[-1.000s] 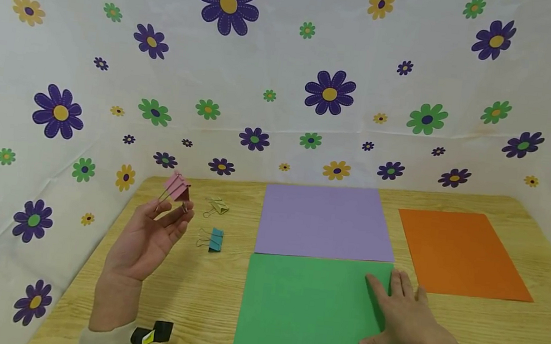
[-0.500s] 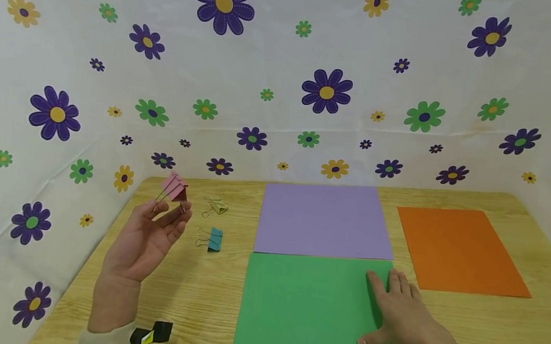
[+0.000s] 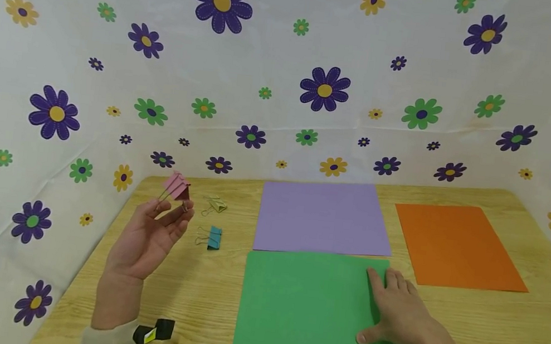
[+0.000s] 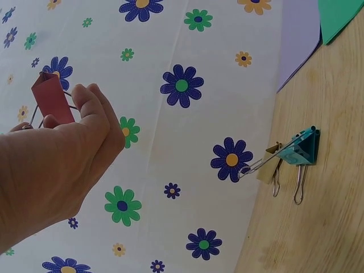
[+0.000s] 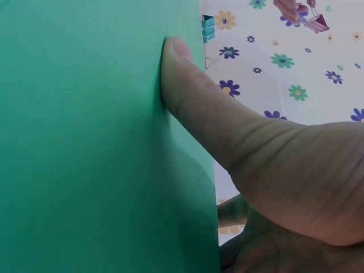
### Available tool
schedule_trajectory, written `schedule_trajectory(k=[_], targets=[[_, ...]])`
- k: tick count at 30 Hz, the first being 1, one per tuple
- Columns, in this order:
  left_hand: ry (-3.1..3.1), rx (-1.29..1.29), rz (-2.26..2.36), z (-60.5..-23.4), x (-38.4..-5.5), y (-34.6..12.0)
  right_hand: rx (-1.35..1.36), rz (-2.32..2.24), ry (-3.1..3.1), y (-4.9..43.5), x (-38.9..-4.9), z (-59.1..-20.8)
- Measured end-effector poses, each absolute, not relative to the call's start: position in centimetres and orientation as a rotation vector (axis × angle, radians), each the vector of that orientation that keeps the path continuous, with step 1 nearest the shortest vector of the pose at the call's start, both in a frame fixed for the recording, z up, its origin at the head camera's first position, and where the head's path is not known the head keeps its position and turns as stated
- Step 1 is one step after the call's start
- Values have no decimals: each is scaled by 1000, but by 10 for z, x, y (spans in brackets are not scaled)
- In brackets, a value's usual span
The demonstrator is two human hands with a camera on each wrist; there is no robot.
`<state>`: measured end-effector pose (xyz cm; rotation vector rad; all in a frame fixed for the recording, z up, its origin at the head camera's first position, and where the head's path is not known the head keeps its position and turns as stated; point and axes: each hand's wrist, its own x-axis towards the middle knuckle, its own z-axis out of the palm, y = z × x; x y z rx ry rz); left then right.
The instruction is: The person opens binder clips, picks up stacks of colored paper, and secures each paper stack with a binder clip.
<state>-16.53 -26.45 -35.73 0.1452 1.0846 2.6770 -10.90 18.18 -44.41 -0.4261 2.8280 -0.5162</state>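
Raised over the left part of the table, my left hand (image 3: 142, 242) grips a pink binder clip (image 3: 178, 185) by its wire handles. In the left wrist view the clip (image 4: 52, 98) shows its reddish side above the thumb. My right hand (image 3: 401, 317) rests on the right edge of a large green sheet of paper (image 3: 301, 315), fingers spread. Its thumb (image 5: 182, 74) lies flat on the green surface in the right wrist view, while some fingers reach past the edge and are partly hidden. A teal binder clip (image 3: 215, 238) and a yellow one (image 3: 219, 205) lie near the left hand.
A purple sheet (image 3: 323, 219) lies just behind the green one. To the right is an orange sheet (image 3: 459, 247), lying apart on the wooden table (image 3: 191, 303). A white flowered cloth (image 3: 269, 37) stands around the back and sides.
The head view has shifted slightly, so the papers and right hand appear a little further left and higher. Both hands keep the same hold and pose.
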Motion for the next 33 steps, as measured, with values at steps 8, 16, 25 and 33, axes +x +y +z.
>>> schedule_trajectory(k=[8, 16, 25, 33], targets=[[1097, 128, 2674, -357, -165, -265, -424, -422, 2915, 176, -105, -443], [1099, 138, 2666, -355, -166, -263, -316, -467, 2939, 169, -98, -442], [1119, 133, 2670, -353, -165, -266, -252, -622, 2924, 161, -92, -442], [1123, 119, 2688, -352, -163, -264, -217, -571, 3024, 157, -86, -441]])
